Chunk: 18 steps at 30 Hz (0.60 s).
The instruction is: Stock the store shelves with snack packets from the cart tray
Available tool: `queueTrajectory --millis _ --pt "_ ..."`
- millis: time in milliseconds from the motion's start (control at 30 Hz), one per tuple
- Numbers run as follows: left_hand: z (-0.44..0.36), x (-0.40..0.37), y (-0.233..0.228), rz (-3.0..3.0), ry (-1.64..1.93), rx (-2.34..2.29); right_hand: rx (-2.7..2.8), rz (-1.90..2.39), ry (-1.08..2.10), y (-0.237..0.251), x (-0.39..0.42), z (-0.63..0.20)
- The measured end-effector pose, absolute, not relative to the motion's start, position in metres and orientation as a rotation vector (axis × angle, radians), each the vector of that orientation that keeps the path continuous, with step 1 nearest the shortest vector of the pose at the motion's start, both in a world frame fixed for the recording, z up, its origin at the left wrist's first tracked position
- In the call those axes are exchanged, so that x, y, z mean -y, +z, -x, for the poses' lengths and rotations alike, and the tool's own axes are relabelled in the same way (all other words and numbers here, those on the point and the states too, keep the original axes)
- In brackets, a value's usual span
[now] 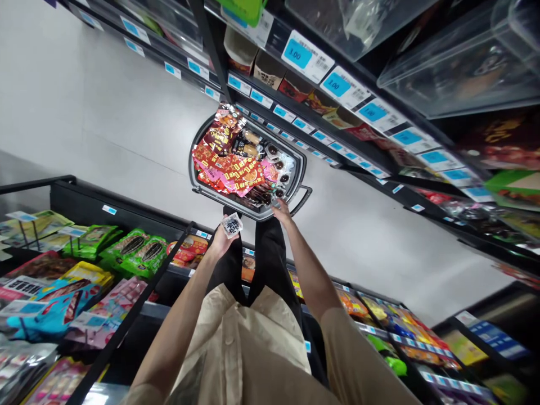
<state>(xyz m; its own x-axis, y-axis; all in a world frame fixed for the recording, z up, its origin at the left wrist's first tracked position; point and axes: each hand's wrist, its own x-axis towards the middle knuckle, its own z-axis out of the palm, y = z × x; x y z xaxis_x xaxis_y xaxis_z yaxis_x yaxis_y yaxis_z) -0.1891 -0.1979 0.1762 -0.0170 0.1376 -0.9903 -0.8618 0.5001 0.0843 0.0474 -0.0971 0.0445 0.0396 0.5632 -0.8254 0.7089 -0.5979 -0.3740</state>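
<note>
We look down and see our left hand [221, 239] pinching a small white packet [232, 225] with dark print, held just near the grey basket [295, 194]. Our right hand [282, 212] touches the near rim of this basket, beside its handle; whether its fingers are curled we cannot tell. The basket stands on the pale floor [105, 112], full of red and pink snack packets [236, 169]. Shelves with blue price tags [297, 53] rise on the right, and green snack bags [135, 247] lie on the left.

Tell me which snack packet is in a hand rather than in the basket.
The small white packet with dark print, held in the left hand. The red and pink packets lie in the grey basket, whose rim the right hand touches.
</note>
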Motion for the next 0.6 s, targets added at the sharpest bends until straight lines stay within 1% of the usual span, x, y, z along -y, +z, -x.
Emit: queueTrajectory --millis 167,333,400,500,600 --pt "0.202 0.209 0.161 0.655 0.838 -1.419 -1.304 -2.234 -1.514 0.029 0.095 -0.035" --pt "0.216 0.224 0.149 0.693 0.858 -1.435 -1.230 -2.263 -1.446 0.007 0.095 -0.023" --pt "0.220 0.229 0.148 0.699 0.876 -1.426 -1.202 -2.292 -1.421 0.006 0.098 -0.019" --pt "0.226 0.234 0.158 0.710 0.907 -1.399 -1.217 -2.367 -1.402 0.024 0.101 -0.011" --pt "0.230 0.233 0.182 0.670 0.930 -1.345 -1.308 -2.469 -1.427 0.070 0.101 0.000"
